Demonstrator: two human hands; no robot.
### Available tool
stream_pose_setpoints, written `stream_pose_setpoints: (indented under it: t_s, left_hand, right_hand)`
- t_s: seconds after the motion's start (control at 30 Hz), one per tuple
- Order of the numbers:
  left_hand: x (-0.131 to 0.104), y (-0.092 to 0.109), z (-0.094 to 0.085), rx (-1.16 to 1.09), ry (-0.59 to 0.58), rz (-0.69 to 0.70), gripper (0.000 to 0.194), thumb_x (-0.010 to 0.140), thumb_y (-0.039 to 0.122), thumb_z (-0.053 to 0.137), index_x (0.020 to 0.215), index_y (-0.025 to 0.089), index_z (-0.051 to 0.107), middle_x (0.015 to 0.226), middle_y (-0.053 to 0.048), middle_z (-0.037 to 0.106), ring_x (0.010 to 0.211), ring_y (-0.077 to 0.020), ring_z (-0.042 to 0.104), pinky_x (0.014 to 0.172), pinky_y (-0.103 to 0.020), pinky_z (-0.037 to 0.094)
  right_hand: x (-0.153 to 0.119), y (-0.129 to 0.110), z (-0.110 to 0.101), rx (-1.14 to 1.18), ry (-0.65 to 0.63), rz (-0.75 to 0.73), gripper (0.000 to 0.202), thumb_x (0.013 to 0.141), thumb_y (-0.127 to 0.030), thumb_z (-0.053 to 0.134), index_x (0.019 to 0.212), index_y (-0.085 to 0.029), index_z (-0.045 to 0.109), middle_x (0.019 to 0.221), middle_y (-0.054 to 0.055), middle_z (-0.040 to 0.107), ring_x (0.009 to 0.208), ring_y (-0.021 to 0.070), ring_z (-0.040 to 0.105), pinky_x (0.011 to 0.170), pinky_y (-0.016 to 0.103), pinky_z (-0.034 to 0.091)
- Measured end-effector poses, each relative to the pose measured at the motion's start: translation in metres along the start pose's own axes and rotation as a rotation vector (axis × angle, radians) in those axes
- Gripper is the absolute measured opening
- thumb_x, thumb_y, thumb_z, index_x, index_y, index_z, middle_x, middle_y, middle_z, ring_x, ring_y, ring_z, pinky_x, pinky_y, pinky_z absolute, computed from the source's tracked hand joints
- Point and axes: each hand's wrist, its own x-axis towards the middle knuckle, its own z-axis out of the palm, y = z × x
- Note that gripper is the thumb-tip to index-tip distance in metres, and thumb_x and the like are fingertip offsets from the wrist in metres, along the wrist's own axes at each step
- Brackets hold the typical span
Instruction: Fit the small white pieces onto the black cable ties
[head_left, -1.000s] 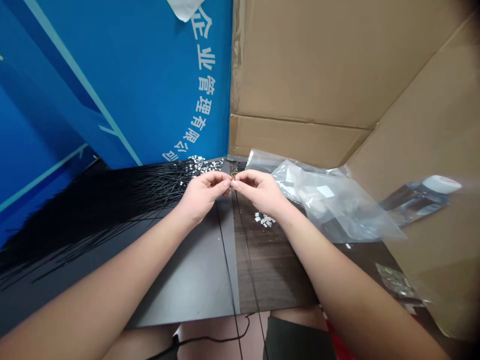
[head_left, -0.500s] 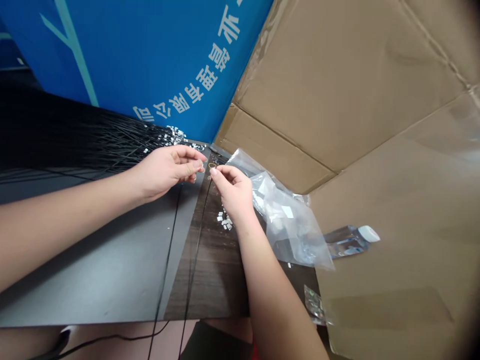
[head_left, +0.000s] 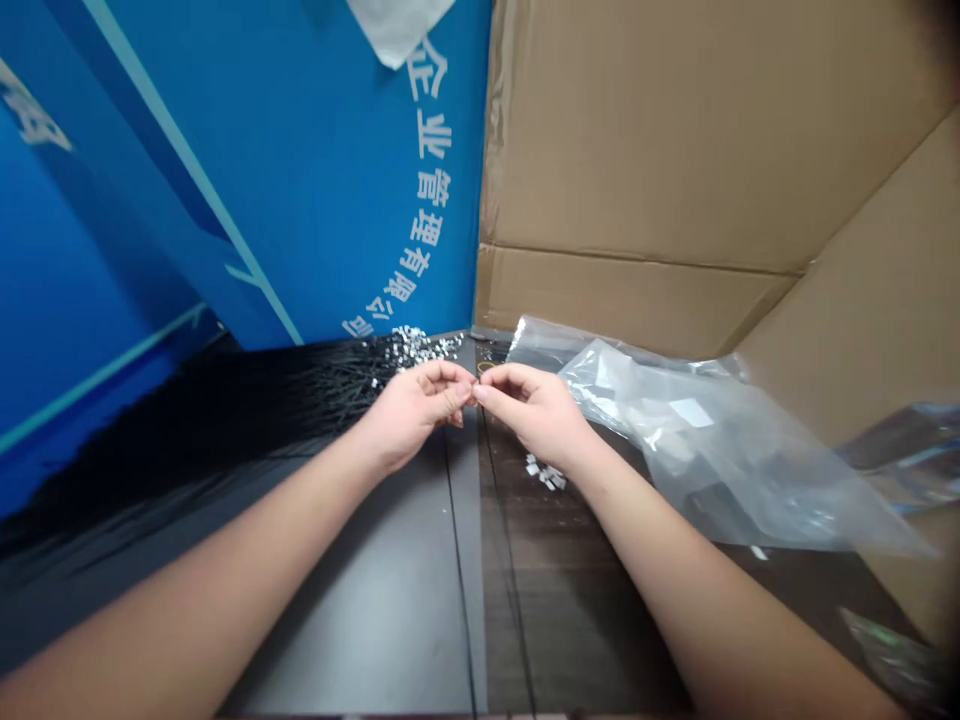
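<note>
My left hand (head_left: 420, 405) and my right hand (head_left: 536, 408) meet at their fingertips over the table, near its back corner. Both are pinched closed. A thin black cord (head_left: 459, 560) runs down from my left fingers toward the table's front edge. Another black cord (head_left: 511, 570) hangs from beneath my right fingertips. Anything small between the fingertips is too tiny to make out. Below my right hand lies a small pile of white pieces (head_left: 545, 473). Behind my left hand is a large bundle of black cords (head_left: 300, 390) with white tips (head_left: 416, 345).
Clear plastic bags (head_left: 720, 460) lie right of my right hand, with a blurred bottle (head_left: 907, 455) beyond. A small plastic packet (head_left: 892, 650) is at the lower right. A blue printed panel (head_left: 315, 200) and cardboard (head_left: 637, 140) stand behind the table (head_left: 375, 620).
The view has turned, so the scene sits differently. My hands have come together; the small gap between their fingertips has closed.
</note>
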Motion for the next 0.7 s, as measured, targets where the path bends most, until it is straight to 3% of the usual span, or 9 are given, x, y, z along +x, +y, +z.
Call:
stream_pose_setpoints:
  t_s: [0.23,0.53,0.7]
  left_hand:
    - [-0.0017,0.0022,0.0007,-0.063,-0.004,-0.044,0.028,0.081,0.040,0.091,0.088,0.018,0.075,0.079,-0.002,0.068,0.066,-0.0102,0.058,0.064,-0.026,0.051]
    - [-0.0006,0.0065,0.0021,-0.045,-0.021,-0.091,0.029,0.077,0.038,0.093,0.082,0.014,0.077,0.080,-0.005,0.072,0.068,-0.0112,0.062,0.067,-0.027,0.052]
    - [0.0004,0.0075,0.0040,-0.035,-0.004,-0.109,0.030,0.074,0.037,0.094,0.078,0.014,0.075,0.075,-0.004,0.069,0.065,-0.0107,0.061,0.065,-0.027,0.051]
  right_hand:
    - [-0.0002,-0.0004,0.0086,-0.013,0.032,-0.054,0.017,0.093,-0.038,0.070,0.087,-0.023,0.064,0.085,0.000,0.072,0.078,0.0166,0.065,0.074,0.032,0.051]
    - [-0.0026,0.0021,0.0085,-0.038,0.105,-0.094,0.016,0.092,-0.037,0.072,0.090,-0.023,0.066,0.087,0.001,0.073,0.082,0.0167,0.068,0.078,0.032,0.053]
    - [-0.0022,0.0015,0.0056,-0.010,0.126,-0.056,0.020,0.088,-0.040,0.076,0.088,-0.021,0.068,0.082,-0.001,0.070,0.073,0.0137,0.061,0.070,0.031,0.050]
